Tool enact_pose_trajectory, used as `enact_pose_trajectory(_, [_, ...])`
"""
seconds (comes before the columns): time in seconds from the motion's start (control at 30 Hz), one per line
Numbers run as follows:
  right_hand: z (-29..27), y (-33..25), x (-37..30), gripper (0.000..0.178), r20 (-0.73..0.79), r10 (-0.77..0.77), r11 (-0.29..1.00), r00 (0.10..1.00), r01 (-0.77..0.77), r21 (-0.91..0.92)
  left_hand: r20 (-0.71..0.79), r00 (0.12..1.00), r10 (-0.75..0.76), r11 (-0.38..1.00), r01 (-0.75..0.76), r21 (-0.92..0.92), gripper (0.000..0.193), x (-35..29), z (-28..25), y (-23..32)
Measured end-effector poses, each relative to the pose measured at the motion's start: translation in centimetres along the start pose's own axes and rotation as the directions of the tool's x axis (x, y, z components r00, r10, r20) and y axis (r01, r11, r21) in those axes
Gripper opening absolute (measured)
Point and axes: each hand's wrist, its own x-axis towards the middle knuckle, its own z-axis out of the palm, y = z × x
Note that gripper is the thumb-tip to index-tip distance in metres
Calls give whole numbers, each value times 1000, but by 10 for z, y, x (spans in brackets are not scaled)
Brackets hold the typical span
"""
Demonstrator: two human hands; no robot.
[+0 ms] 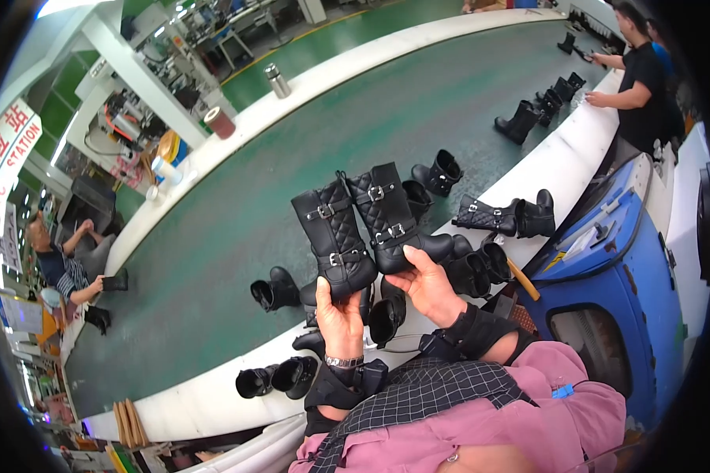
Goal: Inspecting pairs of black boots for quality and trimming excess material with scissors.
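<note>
My left hand (340, 319) grips a black quilted boot (335, 236) by its foot end, the shaft pointing away from me. In my right hand (426, 288) is a matching black boot (385, 217), held near its sole and heel. Both boots have buckled straps and lie side by side, shafts touching or nearly so, raised over the green belt. Beneath and between my hands stands another black boot (386, 315). Close to my right hand are more dark boots (469, 274), partly hidden by it. The undersides of the held boots are mostly hidden.
A green conveyor belt (237, 213) runs between white ledges (189, 386). More boots (517, 122) stand along it. A blue machine (599, 276) and a wooden-handled tool (523, 280) are at my right. Co-workers stand far right (639, 87) and sit left (79, 252).
</note>
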Motion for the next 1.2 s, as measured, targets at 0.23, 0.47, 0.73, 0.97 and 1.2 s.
enact_pose_trajectory(0.23, [-5, -13, -9, 31, -6, -79, 995, 997, 79, 67, 85, 995, -42, 998, 45, -41, 37, -3, 19, -6])
enact_pose_trajectory(0.47, [-6, -25, -16, 30, 13, -144, 985, 989, 143, 96, 104, 992, -76, 996, 80, -30, 38, -2, 33, -11])
enact_pose_trajectory(0.73, [-9, -35, -11, 29, 50, -159, 987, 986, 157, 35, 101, 994, -47, 999, 47, 7, 39, 2, 44, -16])
enact_pose_trajectory(0.97, [10, -55, 19, 31, 94, -146, 988, 985, 139, 74, 162, 986, -45, 999, 42, 23, 38, 27, 75, -5])
enact_pose_trajectory(1.2, [34, -68, 37, 33, 139, -177, 979, 974, 160, 124, 132, 991, 17, 999, -21, 32, 42, 44, 99, 10])
